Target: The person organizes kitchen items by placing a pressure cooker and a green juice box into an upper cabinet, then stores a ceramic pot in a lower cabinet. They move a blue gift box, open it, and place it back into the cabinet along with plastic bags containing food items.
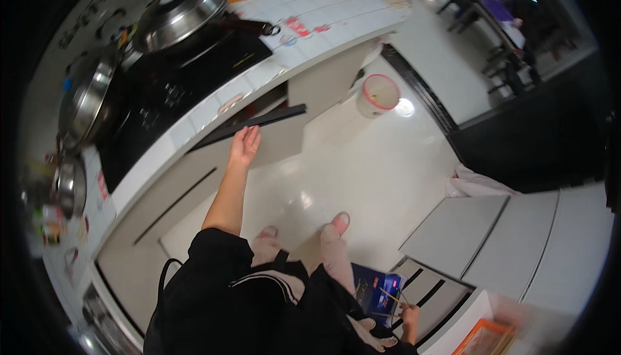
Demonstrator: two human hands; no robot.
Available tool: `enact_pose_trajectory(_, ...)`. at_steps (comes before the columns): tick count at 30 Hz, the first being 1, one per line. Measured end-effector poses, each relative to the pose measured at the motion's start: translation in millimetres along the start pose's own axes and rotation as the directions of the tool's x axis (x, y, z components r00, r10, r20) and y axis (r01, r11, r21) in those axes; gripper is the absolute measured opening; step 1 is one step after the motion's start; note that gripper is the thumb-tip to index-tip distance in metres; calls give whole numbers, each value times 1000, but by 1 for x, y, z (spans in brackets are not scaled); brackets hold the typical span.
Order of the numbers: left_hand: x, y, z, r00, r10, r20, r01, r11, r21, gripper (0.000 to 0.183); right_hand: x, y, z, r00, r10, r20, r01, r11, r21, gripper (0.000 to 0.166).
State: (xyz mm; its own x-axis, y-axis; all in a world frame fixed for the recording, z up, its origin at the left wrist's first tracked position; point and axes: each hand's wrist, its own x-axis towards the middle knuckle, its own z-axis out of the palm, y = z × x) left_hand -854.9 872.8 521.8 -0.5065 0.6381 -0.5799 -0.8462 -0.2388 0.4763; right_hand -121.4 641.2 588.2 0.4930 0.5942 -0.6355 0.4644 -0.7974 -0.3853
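Observation:
My left hand (245,145) is stretched forward, palm up and fingers extended, holding nothing. Its fingertips are at the black top edge of a pulled-out drawer (284,136) below the counter; whether they touch it is unclear. Low on the right, my right hand (410,315) holds the thin yellow cord handles (391,295) of a dark blue printed bag (369,284). The bag hangs or stands beside my right leg, in front of a light cabinet with black strips; its lower part is partly hidden by my black clothing.
A cooktop (170,93) bears lidded metal pans (182,13) at the left. A pink-rimmed bin (379,97) stands on the floor. Grey cabinets (456,229) line the right, with an orange tray (485,338) below them. Beyond the doorway, a person in purple (499,8) is at a table.

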Motion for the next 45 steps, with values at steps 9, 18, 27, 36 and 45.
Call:
enact_pose_trajectory(9,-147,-72,-82,736,484,-474,63,647,760,39,135,-64,9,911,-103,398,149,985,-86,29)
enact_pose_trajectory(18,-264,-34,-163,592,756,-279,452,-25,892,36,223,-169,-9,843,-368,393,453,880,-146,17)
enact_pose_trajectory(27,-266,-36,-138,443,889,-116,481,-127,867,35,228,-253,-16,805,-478,351,533,843,-76,18)
enact_pose_trajectory(36,-78,-64,-13,866,497,57,-123,100,987,53,203,-256,8,888,-368,274,385,923,-6,18)
enact_pose_trajectory(45,135,-98,141,918,394,41,-205,385,900,89,110,-218,15,979,-181,96,195,967,-165,23)
